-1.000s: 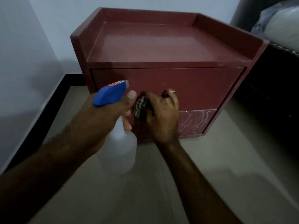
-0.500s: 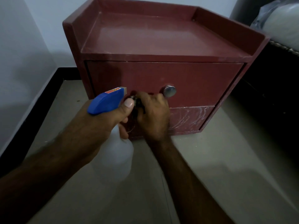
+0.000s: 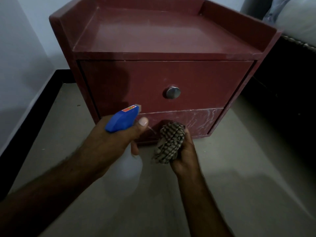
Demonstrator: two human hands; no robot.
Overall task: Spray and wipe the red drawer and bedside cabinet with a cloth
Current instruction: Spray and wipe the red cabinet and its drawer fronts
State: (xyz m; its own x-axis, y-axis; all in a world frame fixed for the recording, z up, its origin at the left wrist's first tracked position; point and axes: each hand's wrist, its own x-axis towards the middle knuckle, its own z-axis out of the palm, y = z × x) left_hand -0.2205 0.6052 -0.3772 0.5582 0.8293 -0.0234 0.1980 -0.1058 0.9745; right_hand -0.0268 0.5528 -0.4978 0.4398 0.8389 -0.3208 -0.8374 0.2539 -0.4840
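Right hand (image 3: 185, 156): came off the drawer (image 3: 153, 79) front and dropped below the knob (image 3: 173, 92).
Cloth (image 3: 169, 142): left the drawer front with it, its bunched folds now showing.
Knob: lost its cover of fingers and stood fully exposed.
Spray bottle (image 3: 124, 119): its nozzle sank from level with the knob to slightly below it.

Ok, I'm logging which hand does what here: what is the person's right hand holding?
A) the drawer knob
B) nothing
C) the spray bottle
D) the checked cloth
D: the right hand holds the bunched checked cloth in front of the cabinet's lower panel, while the left hand holds the spray bottle and the knob is untouched.
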